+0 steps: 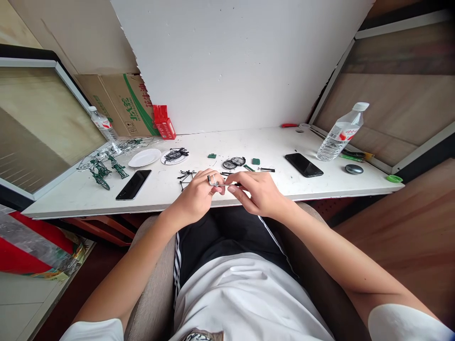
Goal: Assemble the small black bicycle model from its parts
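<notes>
Just above the front edge of the table, my left hand (197,196) is closed on a small model bicycle handlebar (212,181) with dark grips. My right hand (261,192) pinches a thin screwdriver-like tool (232,184) whose metal shaft points toward the handlebar. Whether its tip touches the handlebar is too small to tell. Behind the hands lie two spoked model wheels (234,162), a green block (255,161), a smaller green piece (212,156) and a narrow black strip (267,169). A black model bicycle frame (185,178) is partly hidden behind my left hand.
Green model bicycles (100,174) stand at the left by a white plate (144,157); another plate (164,160) bears black parts (176,154). Phones lie left (134,184) and right (304,164). A water bottle (343,132) stands right, a red box (165,124) against the back board.
</notes>
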### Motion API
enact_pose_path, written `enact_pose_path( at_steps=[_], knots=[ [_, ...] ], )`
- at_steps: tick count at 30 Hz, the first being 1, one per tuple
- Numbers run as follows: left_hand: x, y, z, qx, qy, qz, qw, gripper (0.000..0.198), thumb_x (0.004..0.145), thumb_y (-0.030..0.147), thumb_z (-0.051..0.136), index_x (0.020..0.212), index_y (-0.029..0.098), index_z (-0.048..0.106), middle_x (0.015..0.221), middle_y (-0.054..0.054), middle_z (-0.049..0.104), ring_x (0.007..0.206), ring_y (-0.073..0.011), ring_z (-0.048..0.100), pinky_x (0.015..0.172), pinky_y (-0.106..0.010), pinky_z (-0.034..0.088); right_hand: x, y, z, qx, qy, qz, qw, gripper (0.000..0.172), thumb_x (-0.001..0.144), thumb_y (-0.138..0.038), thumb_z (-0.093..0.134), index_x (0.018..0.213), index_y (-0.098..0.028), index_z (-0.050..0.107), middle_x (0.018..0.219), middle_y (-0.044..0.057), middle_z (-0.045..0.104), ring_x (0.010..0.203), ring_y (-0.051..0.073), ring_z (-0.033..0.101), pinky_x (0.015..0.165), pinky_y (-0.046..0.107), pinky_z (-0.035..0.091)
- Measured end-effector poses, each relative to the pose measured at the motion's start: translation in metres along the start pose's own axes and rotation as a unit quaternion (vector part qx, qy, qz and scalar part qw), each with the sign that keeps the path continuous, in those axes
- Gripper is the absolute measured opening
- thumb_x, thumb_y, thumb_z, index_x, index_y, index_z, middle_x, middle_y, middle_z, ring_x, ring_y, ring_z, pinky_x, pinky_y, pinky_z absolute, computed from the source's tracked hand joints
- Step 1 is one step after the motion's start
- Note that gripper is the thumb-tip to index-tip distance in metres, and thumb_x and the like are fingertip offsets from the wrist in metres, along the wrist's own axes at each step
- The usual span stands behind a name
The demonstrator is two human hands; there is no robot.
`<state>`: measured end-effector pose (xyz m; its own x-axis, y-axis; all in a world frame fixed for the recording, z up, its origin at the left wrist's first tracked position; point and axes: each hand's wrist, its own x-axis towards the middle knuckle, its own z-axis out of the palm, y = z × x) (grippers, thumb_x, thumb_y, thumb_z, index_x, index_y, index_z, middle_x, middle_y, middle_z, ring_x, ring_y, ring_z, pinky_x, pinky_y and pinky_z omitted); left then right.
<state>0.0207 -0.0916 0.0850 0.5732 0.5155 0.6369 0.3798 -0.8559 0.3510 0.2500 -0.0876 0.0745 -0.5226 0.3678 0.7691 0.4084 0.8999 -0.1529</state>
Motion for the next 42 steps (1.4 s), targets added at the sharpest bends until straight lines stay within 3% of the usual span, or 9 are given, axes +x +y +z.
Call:
enact_pose_path(
  at_steps=[5, 13, 18, 24, 30, 33, 35, 38, 42],
  knots=[
    [0.0, 0.007, -0.01, -0.048, -0.042, -0.039, 0.997, 0.024, 0.102, 0.01, 0.044, 0.088, 0.022, 0.059, 0.09, -0.007, 0.067, 0.091, -0.0229, 0.065, 0.084, -0.037, 0.054, -0.001, 0.0, -0.005, -0.061, -0.015, -0.034, 0.997, 0.007, 0.111, -0.024, 0.055, 0.106, -0.02, 0.059, 0.085, 0.003, 0.073, 0.067, 0.015, 0.063, 0.059, 0.027, 0.04],
    [-0.003, 0.006, -0.021, -0.147, -0.143, -0.096, 0.974, 0.037, 0.113, 0.028, 0.038, 0.087, 0.02, 0.064, 0.093, -0.007, 0.074, 0.091, -0.0203, 0.071, 0.087, -0.034, 0.058, -0.007, 0.008, -0.009, -0.163, 0.002, -0.146, 0.976, 0.008, 0.107, -0.023, 0.064, 0.115, -0.024, 0.064, 0.069, -0.004, 0.063, 0.06, 0.013, 0.058, 0.058, 0.03, 0.036],
    [-0.002, 0.009, -0.025, -0.144, -0.17, -0.103, 0.969, 0.038, 0.109, 0.021, 0.038, 0.084, 0.02, 0.066, 0.084, -0.005, 0.074, 0.084, -0.0197, 0.071, 0.085, -0.034, 0.059, -0.006, 0.003, -0.008, -0.176, -0.001, -0.153, 0.972, 0.003, 0.108, -0.026, 0.064, 0.107, -0.024, 0.065, 0.064, -0.005, 0.057, 0.056, 0.012, 0.052, 0.056, 0.03, 0.034],
    [-0.002, 0.012, -0.023, -0.142, -0.157, -0.116, 0.97, 0.03, 0.092, 0.004, 0.038, 0.079, 0.022, 0.058, 0.074, -0.001, 0.066, 0.071, -0.0172, 0.067, 0.075, -0.031, 0.058, -0.01, 0.005, 0.005, -0.07, 0.009, -0.101, 0.992, 0.01, 0.109, -0.029, 0.063, 0.103, -0.021, 0.065, 0.069, -0.003, 0.065, 0.057, 0.011, 0.056, 0.059, 0.026, 0.038],
    [-0.004, -0.001, -0.013, -0.114, -0.128, -0.131, 0.977, 0.023, 0.086, 0.002, 0.041, 0.081, 0.022, 0.051, 0.076, 0.0, 0.063, 0.072, -0.0166, 0.064, 0.072, -0.029, 0.054, -0.007, 0.005, 0.015, 0.133, 0.007, 0.08, 0.988, 0.022, 0.109, -0.038, 0.061, 0.098, -0.02, 0.066, 0.078, 0.0, 0.072, 0.058, 0.01, 0.055, 0.058, 0.022, 0.041],
    [-0.006, -0.014, -0.005, -0.082, -0.122, -0.12, 0.982, 0.022, 0.082, 0.002, 0.042, 0.082, 0.023, 0.049, 0.075, 0.0, 0.062, 0.071, -0.0171, 0.062, 0.068, -0.029, 0.052, -0.004, 0.005, 0.017, 0.225, -0.026, 0.177, 0.958, 0.036, 0.105, -0.051, 0.065, 0.09, -0.019, 0.064, 0.072, -0.001, 0.067, 0.057, 0.011, 0.051, 0.056, 0.024, 0.04],
    [-0.008, -0.022, 0.001, -0.066, -0.117, -0.114, 0.984, 0.023, 0.081, 0.001, 0.042, 0.082, 0.023, 0.049, 0.075, 0.0, 0.061, 0.071, -0.0176, 0.063, 0.068, -0.029, 0.052, -0.004, 0.007, 0.021, 0.31, -0.047, 0.237, 0.919, 0.04, 0.102, -0.056, 0.068, 0.088, -0.019, 0.062, 0.06, -0.005, 0.057, 0.05, 0.01, 0.046, 0.052, 0.024, 0.037],
    [-0.01, -0.03, 0.007, -0.04, -0.095, -0.109, 0.989, 0.024, 0.08, 0.001, 0.042, 0.085, 0.022, 0.051, 0.078, -0.001, 0.062, 0.069, -0.0173, 0.063, 0.068, -0.029, 0.052, -0.007, 0.013, 0.03, 0.451, -0.068, 0.319, 0.831, 0.041, 0.099, -0.059, 0.071, 0.091, -0.02, 0.06, 0.051, -0.01, 0.047, 0.042, 0.009, 0.04, 0.047, 0.023, 0.033],
    [-0.011, -0.034, 0.011, 0.017, -0.089, -0.115, 0.989, 0.027, 0.081, 0.0, 0.043, 0.089, 0.021, 0.057, 0.084, -0.003, 0.067, 0.074, -0.0185, 0.065, 0.073, -0.031, 0.053, -0.012, 0.023, 0.04, 0.57, -0.103, 0.404, 0.708, 0.042, 0.093, -0.056, 0.079, 0.093, -0.019, 0.059, 0.057, -0.011, 0.043, 0.045, 0.006, 0.033, 0.047, 0.022, 0.025]
  ],
)
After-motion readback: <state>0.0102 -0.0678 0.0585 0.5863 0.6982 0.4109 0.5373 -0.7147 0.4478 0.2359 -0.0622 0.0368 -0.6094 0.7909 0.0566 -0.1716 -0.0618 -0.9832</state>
